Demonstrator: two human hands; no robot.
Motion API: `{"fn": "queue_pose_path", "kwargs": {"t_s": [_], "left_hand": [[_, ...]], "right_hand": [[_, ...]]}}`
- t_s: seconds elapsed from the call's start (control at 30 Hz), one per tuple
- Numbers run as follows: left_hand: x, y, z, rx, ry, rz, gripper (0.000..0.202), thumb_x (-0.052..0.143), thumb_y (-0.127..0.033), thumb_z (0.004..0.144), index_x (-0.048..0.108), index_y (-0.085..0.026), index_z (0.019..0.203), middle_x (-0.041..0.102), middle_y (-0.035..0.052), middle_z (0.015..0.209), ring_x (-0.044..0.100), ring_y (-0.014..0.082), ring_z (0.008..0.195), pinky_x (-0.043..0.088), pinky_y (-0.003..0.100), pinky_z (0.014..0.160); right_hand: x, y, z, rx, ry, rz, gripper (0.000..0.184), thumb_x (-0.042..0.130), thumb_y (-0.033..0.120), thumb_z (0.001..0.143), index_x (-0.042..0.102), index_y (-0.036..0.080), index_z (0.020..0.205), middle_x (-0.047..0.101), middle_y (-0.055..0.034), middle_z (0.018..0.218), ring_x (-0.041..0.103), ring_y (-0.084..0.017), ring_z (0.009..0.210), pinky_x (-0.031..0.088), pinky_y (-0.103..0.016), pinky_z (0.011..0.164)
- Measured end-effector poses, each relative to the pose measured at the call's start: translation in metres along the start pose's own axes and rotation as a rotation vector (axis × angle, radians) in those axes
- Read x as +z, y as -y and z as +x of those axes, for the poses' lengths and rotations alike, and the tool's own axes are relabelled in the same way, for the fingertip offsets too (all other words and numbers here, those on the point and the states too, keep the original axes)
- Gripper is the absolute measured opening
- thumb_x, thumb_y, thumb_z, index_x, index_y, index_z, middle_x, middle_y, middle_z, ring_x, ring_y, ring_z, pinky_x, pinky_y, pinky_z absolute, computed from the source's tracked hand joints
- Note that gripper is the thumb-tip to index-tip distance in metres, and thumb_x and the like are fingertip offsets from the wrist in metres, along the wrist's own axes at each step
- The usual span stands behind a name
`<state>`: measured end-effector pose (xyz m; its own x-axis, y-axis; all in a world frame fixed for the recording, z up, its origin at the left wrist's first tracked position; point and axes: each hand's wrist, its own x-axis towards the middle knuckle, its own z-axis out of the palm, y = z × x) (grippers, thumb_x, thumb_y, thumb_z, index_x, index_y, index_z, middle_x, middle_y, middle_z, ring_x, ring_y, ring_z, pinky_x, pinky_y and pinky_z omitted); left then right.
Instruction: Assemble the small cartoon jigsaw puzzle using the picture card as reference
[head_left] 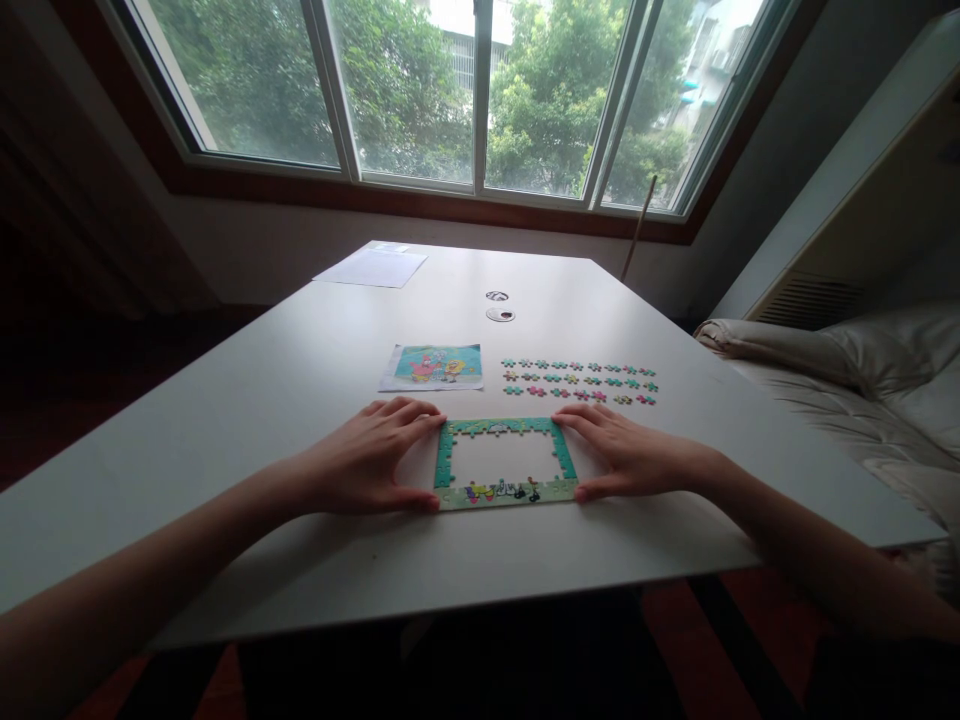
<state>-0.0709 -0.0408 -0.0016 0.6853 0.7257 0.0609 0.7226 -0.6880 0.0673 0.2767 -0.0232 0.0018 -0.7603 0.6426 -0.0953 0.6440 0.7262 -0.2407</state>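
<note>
Currently, left hand (367, 455): spread wide into a C, thumb well apart from the fingers; the thumb tip touches the near left corner of the puzzle border (499, 493), and the foremost fingertips rest at its far left corner.
Right hand (637, 455): opened much the same way, mirrored; an index fingertip sits at the far right corner, the thumb at the near right corner.
Hold: both hands frame the border from its short ends, palms clear of it, nothing enclosed in either fist.
Border's place: flat on the white table (315, 560), toward the near edge, between the two hands.
Border's long axis: left to right, roughly along the near table edge, the right end slightly farther away.
Border's facing: picture side up; the pale strip with small drawn feet and shoes runs along the near side, teal pieces along the left, right and far sides.
Border's middle: open, with knobs and notches along the inside and white tabletop showing through.
Loose pieces (571, 379): three rows, beyond the right hand.
Reference picture (436, 367): a colored cartoon sheet, flat, beyond the border and to the left of the pieces.
Round items (500, 314): two, flat, farther off.
Papers (375, 267): at the far left of the table.
</note>
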Motion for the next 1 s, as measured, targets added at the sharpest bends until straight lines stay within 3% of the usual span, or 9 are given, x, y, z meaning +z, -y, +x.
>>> {"fn": "queue_pose_path", "kwargs": {"t_s": [0.47,0.63,0.77,1.0], "left_hand": [[0.003,0.004,0.000,-0.039,0.024,0.001,0.078,0.046,-0.070,0.074,0.040,-0.021,0.134,0.043,0.0107,0.135,0.039,0.0314,0.122,0.032,0.042,0.099],[0.007,0.021,0.010,-0.239,-0.037,0.104,0.071,0.028,-0.063,0.087,0.037,-0.012,0.136,0.038,0.0142,0.139,0.036,0.0299,0.125,0.033,0.043,0.099],[0.010,0.037,0.015,-0.366,-0.070,0.168,0.061,0.019,-0.051,0.092,0.038,-0.012,0.135,0.038,0.0143,0.139,0.036,0.0283,0.125,0.035,0.043,0.097],[0.011,0.047,0.013,-0.384,0.038,0.139,0.055,0.022,-0.050,0.090,0.048,-0.017,0.126,0.049,0.0139,0.127,0.049,0.0273,0.112,0.043,0.040,0.088]], "right_hand": [[-0.001,0.000,0.002,0.016,0.027,-0.011,0.092,0.051,0.072,0.069,0.029,0.015,0.139,0.032,-0.0138,0.141,0.028,-0.032,0.130,0.023,-0.045,0.109],[0.000,0.000,0.001,0.016,0.020,-0.009,0.091,0.051,0.071,0.070,0.028,0.017,0.140,0.033,-0.0131,0.141,0.028,-0.032,0.130,0.022,-0.045,0.109],[0.000,0.000,0.002,0.023,0.032,-0.008,0.093,0.051,0.072,0.069,0.028,0.017,0.140,0.032,-0.0129,0.142,0.027,-0.032,0.130,0.022,-0.045,0.109],[-0.002,0.002,0.001,0.020,0.018,0.011,0.092,0.052,0.071,0.069,0.029,0.017,0.140,0.034,-0.0131,0.140,0.028,-0.031,0.129,0.023,-0.045,0.108]]}}
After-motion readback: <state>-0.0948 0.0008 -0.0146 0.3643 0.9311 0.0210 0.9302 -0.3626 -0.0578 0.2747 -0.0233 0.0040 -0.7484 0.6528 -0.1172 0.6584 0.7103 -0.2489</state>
